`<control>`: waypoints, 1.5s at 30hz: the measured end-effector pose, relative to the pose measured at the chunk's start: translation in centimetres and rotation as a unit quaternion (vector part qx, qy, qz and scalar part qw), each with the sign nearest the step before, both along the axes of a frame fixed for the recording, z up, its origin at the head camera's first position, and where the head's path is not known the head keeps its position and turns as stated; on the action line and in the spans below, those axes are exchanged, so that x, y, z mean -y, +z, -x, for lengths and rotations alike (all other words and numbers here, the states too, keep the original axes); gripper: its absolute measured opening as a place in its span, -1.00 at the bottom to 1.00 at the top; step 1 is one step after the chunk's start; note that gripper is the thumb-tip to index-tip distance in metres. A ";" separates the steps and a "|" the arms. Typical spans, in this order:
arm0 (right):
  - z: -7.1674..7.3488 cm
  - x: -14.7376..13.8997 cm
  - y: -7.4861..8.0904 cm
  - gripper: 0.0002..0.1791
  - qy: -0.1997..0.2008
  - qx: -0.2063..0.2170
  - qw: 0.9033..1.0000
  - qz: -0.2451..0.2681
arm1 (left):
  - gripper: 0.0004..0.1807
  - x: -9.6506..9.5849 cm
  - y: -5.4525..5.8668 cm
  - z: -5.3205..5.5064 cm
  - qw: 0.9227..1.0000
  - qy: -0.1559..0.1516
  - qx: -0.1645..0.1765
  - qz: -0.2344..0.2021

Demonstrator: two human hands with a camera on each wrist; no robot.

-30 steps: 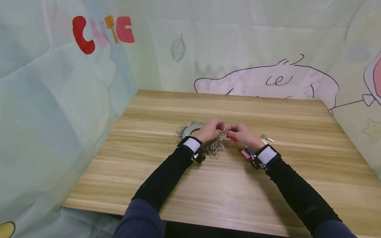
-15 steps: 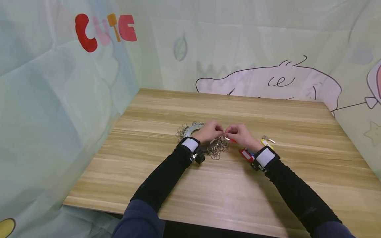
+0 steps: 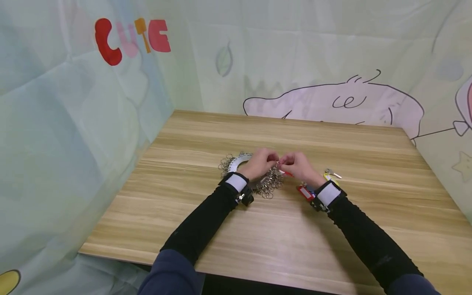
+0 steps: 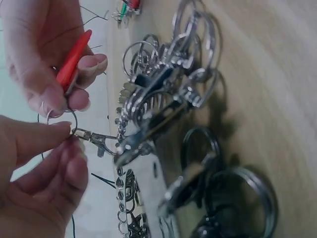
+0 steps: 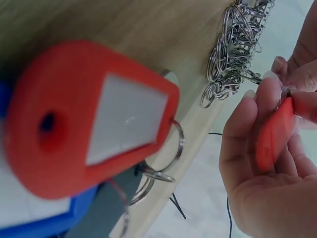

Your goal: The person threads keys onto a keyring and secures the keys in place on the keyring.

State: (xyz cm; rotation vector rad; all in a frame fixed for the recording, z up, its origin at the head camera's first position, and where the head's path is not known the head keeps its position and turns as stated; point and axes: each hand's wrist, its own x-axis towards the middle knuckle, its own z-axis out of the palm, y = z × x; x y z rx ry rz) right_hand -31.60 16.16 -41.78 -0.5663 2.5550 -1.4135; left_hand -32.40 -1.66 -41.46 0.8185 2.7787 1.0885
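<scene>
My left hand (image 3: 256, 164) pinches a split ring (image 4: 75, 119) between thumb and forefinger. A metal swivel clasp (image 4: 96, 140) joins that ring to a flat silver hoop (image 3: 234, 163) on the table. Around the hoop hang many more split rings (image 3: 271, 182). Close beside, my right hand (image 3: 300, 168) holds a red key tag (image 5: 275, 136) by its ring end, right at the split ring. Whether the tag's ring is threaded on the split ring is hidden by the fingertips.
Under my right wrist lie another red key tag (image 5: 39, 94) with a white label and a blue tag (image 5: 86, 213). Just right of that wrist are a yellow tag (image 3: 330, 177) and a key (image 3: 334, 173). Fabric walls (image 3: 206, 82) border the wooden table (image 3: 184, 135).
My hands have come slightly closer, fingertips now meeting at the split ring. The red key tag stays in my right hand. The head view has shifted a little.
</scene>
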 end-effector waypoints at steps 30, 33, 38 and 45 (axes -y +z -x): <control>-0.2 -0.3 0.4 -0.78 0.036 0.023 0.999 0.031 | -0.90 -0.1 0.0 -0.3 0.997 0.049 -0.044 -0.032; -0.1 -0.3 0.1 -0.80 0.030 0.006 0.999 0.023 | -0.91 -0.3 0.0 -0.4 0.997 0.050 -0.058 -0.026; -0.1 -0.2 0.1 -0.81 0.015 -0.008 1.000 0.009 | -0.93 -0.6 0.1 -0.6 0.996 0.071 -0.057 -0.016; -0.4 -0.1 0.1 -0.88 0.011 -0.032 0.999 0.018 | -0.94 -0.7 0.2 -0.6 0.995 0.086 -0.052 -0.006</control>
